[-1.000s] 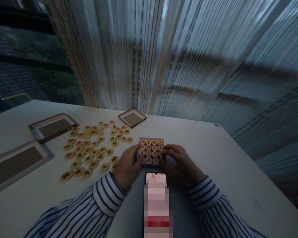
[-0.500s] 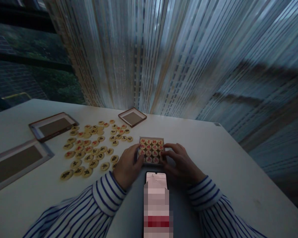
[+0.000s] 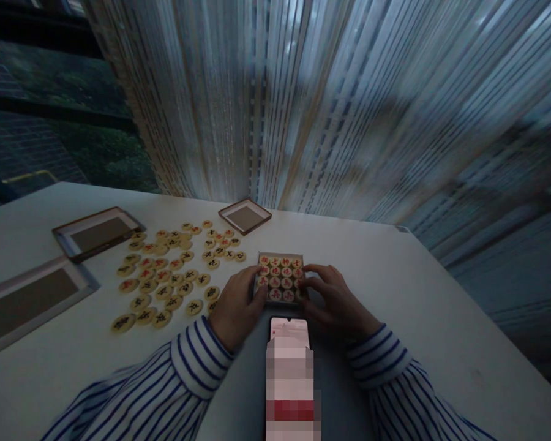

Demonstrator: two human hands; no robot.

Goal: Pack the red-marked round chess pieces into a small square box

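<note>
A small square box [image 3: 280, 252] sits on the table in front of me, filled with rows of round xiangqi pieces [image 3: 286, 283] marked in red. My left hand [image 3: 239, 300] holds the box's left side, thumb over the near left corner. At the opposite side, my right hand [image 3: 333, 300] has its bent fingers against the box's right edge, with the fingertips near the right-hand pieces. A smartphone [image 3: 288, 334] lies just below the box, its screen lit and partly blurred out. Loose xiangqi pieces [image 3: 163, 292], black and red, are scattered left of my left hand.
Toward the back stands a small open tray-like lid [image 3: 245, 217]. Two larger open box parts [image 3: 98, 233] lie at the left of the white table [image 3: 422, 318]. A string curtain [image 3: 266, 110] hangs behind the table's far edge.
Both hands keep their places at the box, and the pieces lie as before. Only the curtain's blurred right part looks different.
</note>
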